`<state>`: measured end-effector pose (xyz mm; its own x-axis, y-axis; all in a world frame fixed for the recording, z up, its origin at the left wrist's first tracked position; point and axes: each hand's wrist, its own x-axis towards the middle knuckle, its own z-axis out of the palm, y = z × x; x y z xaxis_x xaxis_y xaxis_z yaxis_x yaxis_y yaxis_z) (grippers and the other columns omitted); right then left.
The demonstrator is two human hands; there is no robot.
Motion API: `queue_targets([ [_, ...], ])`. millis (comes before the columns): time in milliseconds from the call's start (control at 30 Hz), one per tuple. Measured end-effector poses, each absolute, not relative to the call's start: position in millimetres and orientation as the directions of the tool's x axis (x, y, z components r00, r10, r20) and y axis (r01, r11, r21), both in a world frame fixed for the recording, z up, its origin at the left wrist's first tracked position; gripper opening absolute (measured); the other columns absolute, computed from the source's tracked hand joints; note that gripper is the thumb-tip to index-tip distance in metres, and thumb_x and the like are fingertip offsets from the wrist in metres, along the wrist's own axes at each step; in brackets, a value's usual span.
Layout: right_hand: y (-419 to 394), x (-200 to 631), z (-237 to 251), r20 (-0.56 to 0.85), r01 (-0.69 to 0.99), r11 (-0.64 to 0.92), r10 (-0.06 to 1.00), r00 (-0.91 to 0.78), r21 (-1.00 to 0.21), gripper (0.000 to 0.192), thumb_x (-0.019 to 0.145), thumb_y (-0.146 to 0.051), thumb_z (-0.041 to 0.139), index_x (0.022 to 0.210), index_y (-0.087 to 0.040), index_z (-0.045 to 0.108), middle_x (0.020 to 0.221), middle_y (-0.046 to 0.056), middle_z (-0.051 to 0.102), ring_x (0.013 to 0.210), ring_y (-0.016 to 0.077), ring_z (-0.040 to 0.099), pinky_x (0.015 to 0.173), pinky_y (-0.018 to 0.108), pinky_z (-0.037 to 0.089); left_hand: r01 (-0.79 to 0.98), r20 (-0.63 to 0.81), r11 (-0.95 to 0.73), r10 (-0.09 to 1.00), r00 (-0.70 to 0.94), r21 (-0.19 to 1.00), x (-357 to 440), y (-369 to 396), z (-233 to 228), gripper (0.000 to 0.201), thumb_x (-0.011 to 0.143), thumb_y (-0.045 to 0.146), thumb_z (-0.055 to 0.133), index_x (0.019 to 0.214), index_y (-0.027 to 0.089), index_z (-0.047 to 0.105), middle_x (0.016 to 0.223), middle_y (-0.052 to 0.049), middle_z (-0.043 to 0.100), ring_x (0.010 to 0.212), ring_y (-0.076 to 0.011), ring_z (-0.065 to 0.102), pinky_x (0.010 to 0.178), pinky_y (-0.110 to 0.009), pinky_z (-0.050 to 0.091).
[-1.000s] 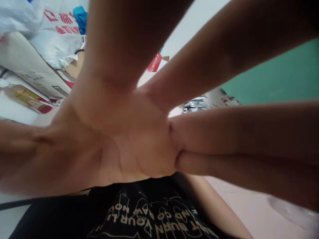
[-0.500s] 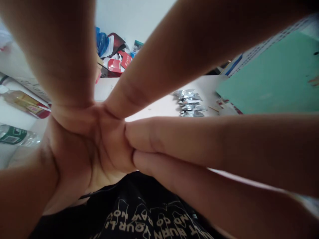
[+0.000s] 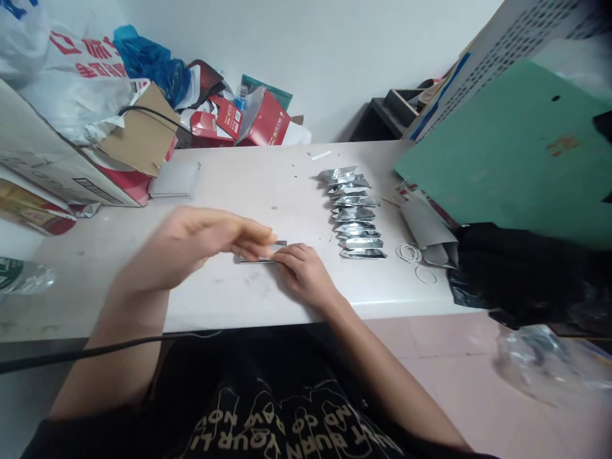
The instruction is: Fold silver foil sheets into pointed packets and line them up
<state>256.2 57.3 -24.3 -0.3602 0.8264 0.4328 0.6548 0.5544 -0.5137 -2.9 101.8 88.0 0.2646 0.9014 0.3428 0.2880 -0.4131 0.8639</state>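
Observation:
My left hand (image 3: 201, 242) and my right hand (image 3: 301, 271) meet near the front edge of a white table (image 3: 287, 185). Between their fingertips lies a thin silver foil packet (image 3: 262, 253), pinched at its left end by my left hand and at its right end by my right hand. My left hand is blurred. To the right stands a row of several silver foil packets (image 3: 354, 213), overlapping one another.
Two rubber bands (image 3: 415, 262) lie right of the row, by a grey folded paper (image 3: 428, 233). A green board (image 3: 516, 159) and black bag (image 3: 526, 274) fill the right. Cardboard boxes (image 3: 71, 166), plastic bags and red cartons (image 3: 248, 118) crowd the left and back. A bottle (image 3: 21, 275) lies far left.
My hand was spread right over the camera and hid most of the view. It has dropped to the table, and both hands now hold the foil packet.

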Motion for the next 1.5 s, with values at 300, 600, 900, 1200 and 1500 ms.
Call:
queue_targets([
  [300,52.8,253.0,-29.1,0.500,0.693,0.597,0.778,-0.379,-0.404,0.032,0.109,-0.018,0.056,0.133,-0.027,0.075,0.120,0.006,0.080,0.114,0.0264,0.069,0.096,0.044,0.055,0.599,0.361,-0.737,0.675,0.643,0.312,6.4,63.9,22.9,0.032,0.107,0.023,0.063,0.139,0.024,0.069,0.137,-0.009,0.074,0.132,-0.0273,0.067,0.116,-0.052,0.056],
  [600,67.7,255.7,-29.9,0.504,0.723,0.634,0.735,-0.453,-0.275,0.036,0.108,-0.014,0.055,0.137,-0.027,0.071,0.124,0.008,0.079,0.115,0.0270,0.069,0.096,0.045,0.052,0.676,0.379,-0.714,0.685,0.622,0.181,14.6,76.7,-0.2,0.042,0.104,0.005,0.052,0.140,0.022,0.067,0.131,-0.008,0.076,0.122,-0.0237,0.072,0.106,-0.044,0.061],
  [900,107.5,247.9,-31.9,0.543,0.749,0.648,0.683,-0.488,-0.141,0.042,0.100,-0.001,0.054,0.131,-0.023,0.072,0.123,0.011,0.078,0.112,0.0286,0.069,0.095,0.045,0.055,0.679,0.430,-0.732,0.633,0.644,0.059,13.9,114.6,-7.9,0.038,0.103,0.002,0.050,0.131,0.019,0.070,0.122,-0.007,0.079,0.113,-0.0228,0.075,0.102,-0.043,0.064],
  [1200,99.0,248.4,-35.5,0.580,0.698,0.673,0.678,-0.450,-0.245,0.047,0.103,-0.003,0.049,0.142,-0.024,0.067,0.125,0.011,0.076,0.115,0.0281,0.070,0.096,0.048,0.060,0.655,0.504,-0.742,0.623,0.598,0.141,13.1,113.4,-10.2,0.035,0.107,0.005,0.050,0.132,0.018,0.069,0.122,-0.007,0.079,0.116,-0.0220,0.074,0.105,-0.043,0.065],
  [1500,103.0,251.1,-32.1,0.550,0.696,0.663,0.703,-0.452,-0.275,0.036,0.106,-0.006,0.052,0.133,-0.021,0.070,0.121,0.009,0.078,0.112,0.0267,0.069,0.093,0.044,0.057,0.633,0.530,-0.745,0.630,0.567,0.209,20.3,114.8,-6.2,0.030,0.106,0.007,0.052,0.127,0.017,0.071,0.117,-0.008,0.078,0.115,-0.0224,0.074,0.103,-0.043,0.066],
])
